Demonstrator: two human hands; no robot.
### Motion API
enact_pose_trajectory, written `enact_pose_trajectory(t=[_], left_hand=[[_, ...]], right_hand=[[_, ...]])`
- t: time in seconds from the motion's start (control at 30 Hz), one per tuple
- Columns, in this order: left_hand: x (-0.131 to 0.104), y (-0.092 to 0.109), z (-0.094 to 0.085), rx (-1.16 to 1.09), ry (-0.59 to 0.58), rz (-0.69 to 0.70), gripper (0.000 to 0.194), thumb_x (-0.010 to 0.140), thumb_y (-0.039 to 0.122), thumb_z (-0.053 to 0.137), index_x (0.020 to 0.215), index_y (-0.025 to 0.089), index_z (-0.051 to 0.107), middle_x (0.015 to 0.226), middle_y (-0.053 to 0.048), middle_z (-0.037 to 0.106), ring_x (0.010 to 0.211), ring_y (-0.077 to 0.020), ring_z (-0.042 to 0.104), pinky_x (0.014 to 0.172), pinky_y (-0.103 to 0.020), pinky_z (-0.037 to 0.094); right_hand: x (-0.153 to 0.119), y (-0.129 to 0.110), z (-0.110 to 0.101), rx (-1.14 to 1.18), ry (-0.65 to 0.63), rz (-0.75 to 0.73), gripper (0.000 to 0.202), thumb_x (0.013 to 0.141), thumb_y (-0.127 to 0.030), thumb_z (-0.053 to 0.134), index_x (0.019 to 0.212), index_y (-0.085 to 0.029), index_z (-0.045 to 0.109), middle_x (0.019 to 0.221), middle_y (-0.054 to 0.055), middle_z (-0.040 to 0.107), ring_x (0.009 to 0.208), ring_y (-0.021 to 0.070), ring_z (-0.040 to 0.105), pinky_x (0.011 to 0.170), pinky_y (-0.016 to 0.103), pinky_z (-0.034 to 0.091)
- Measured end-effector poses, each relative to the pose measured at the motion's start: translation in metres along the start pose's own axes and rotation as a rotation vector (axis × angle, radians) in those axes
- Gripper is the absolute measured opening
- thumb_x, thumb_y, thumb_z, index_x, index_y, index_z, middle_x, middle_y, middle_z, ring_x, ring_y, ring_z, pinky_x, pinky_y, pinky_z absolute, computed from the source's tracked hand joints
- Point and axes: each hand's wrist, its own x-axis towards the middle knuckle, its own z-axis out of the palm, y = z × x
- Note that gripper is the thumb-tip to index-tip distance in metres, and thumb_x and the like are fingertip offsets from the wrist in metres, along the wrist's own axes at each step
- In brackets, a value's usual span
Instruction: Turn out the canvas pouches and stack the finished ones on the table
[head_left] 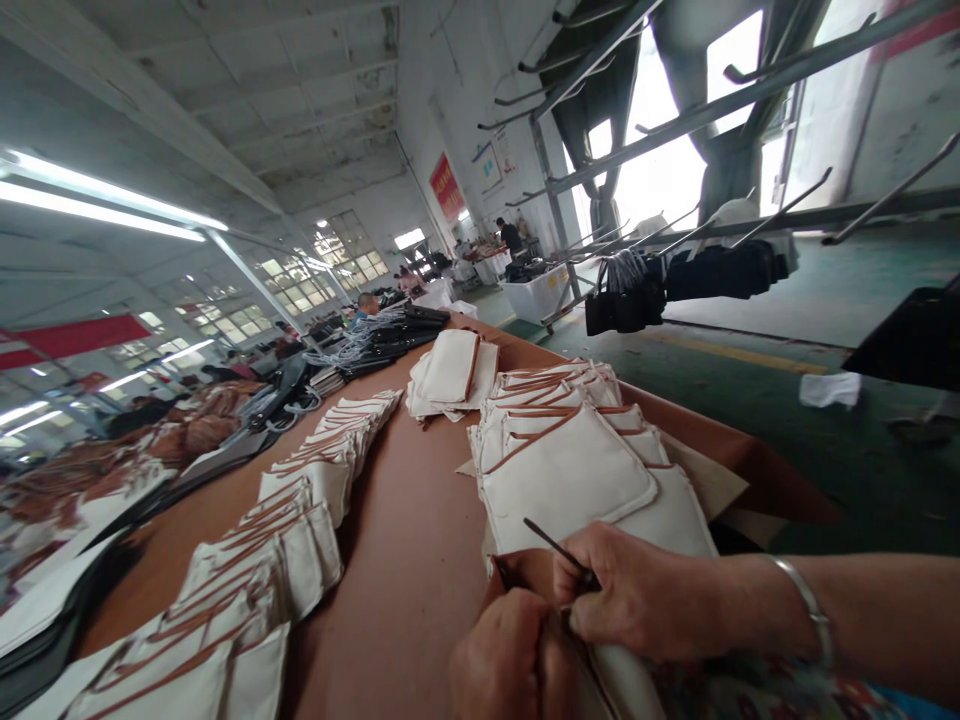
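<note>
At the bottom centre, my left hand (pixel 514 655) is closed on the edge of a cream and brown piece (pixel 619 680). Beside it my right hand (pixel 637 590), with a silver bangle on the wrist, grips a thin dark tool (pixel 551 543) whose tip points up and left. The fingers of both hands nearly meet at the piece's brown edge. Just beyond them lies a pile of cream pieces with brown trim (pixel 566 470). What lies under my fingers is hidden.
Overlapping cream pieces (pixel 300 540) run along the left of the brown table (pixel 409 560). A smaller stack (pixel 450 370) lies farther back. Black bags (pixel 626 300) hang on a metal rack at right. Other people are in the background.
</note>
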Motion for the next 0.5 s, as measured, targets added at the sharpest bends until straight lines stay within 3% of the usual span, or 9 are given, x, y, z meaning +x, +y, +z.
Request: enact_pose_trajectory(t=[0.13, 0.2, 0.27, 0.33, 0.43, 0.5], left_hand=[[0.011, 0.010, -0.015, -0.389, -0.245, -0.183, 0.036, 0.095, 0.035, 0.044, 0.064, 0.019, 0.054, 0.066, 0.000, 0.053, 0.064, -0.0142, 0.051, 0.062, -0.022, 0.041], [0.014, 0.010, -0.020, -0.521, -0.269, -0.165, 0.030, 0.094, 0.035, 0.046, 0.073, 0.018, 0.060, 0.078, -0.003, 0.062, 0.073, -0.0165, 0.057, 0.069, -0.024, 0.047], [0.012, 0.005, -0.021, -0.466, -0.175, -0.042, 0.020, 0.092, 0.031, 0.053, 0.082, 0.018, 0.064, 0.081, -0.004, 0.066, 0.072, -0.0164, 0.060, 0.067, -0.023, 0.048], [0.009, -0.003, -0.018, -0.277, -0.023, 0.172, 0.010, 0.089, 0.021, 0.057, 0.085, 0.020, 0.066, 0.079, -0.004, 0.067, 0.069, -0.0150, 0.062, 0.064, -0.022, 0.048], [0.005, -0.010, -0.013, 0.029, 0.152, 0.484, 0.018, 0.085, 0.009, 0.055, 0.089, 0.022, 0.067, 0.082, -0.005, 0.071, 0.074, -0.0165, 0.065, 0.069, -0.025, 0.052], [0.005, -0.009, -0.013, 0.181, 0.185, 0.597, 0.022, 0.082, 0.005, 0.056, 0.092, 0.022, 0.066, 0.083, -0.006, 0.072, 0.074, -0.0178, 0.066, 0.070, -0.027, 0.054]], right_hand=[[0.000, 0.007, 0.000, 0.122, -0.038, 0.195, 0.022, 0.067, -0.022, 0.054, 0.087, -0.017, 0.061, 0.058, -0.007, 0.058, 0.029, 0.0041, 0.032, 0.028, 0.016, 0.025], [0.001, 0.008, -0.001, 0.178, -0.023, 0.213, 0.023, 0.064, -0.022, 0.055, 0.086, -0.017, 0.061, 0.059, -0.006, 0.060, 0.029, 0.0039, 0.032, 0.027, 0.015, 0.025], [0.001, 0.008, -0.002, 0.198, -0.016, 0.203, 0.022, 0.063, -0.022, 0.055, 0.083, -0.017, 0.062, 0.058, -0.005, 0.059, 0.031, 0.0043, 0.033, 0.026, 0.014, 0.026], [0.002, 0.009, -0.003, 0.205, -0.019, 0.194, 0.022, 0.063, -0.022, 0.055, 0.083, -0.017, 0.063, 0.059, -0.004, 0.059, 0.031, 0.0046, 0.034, 0.026, 0.014, 0.026], [0.002, 0.009, -0.002, 0.206, -0.007, 0.197, 0.024, 0.065, -0.023, 0.056, 0.087, -0.017, 0.064, 0.060, -0.005, 0.059, 0.030, 0.0036, 0.033, 0.025, 0.014, 0.027], [0.001, 0.009, -0.001, 0.201, 0.009, 0.194, 0.023, 0.066, -0.023, 0.058, 0.088, -0.017, 0.064, 0.059, -0.007, 0.056, 0.030, 0.0033, 0.033, 0.026, 0.014, 0.029]])
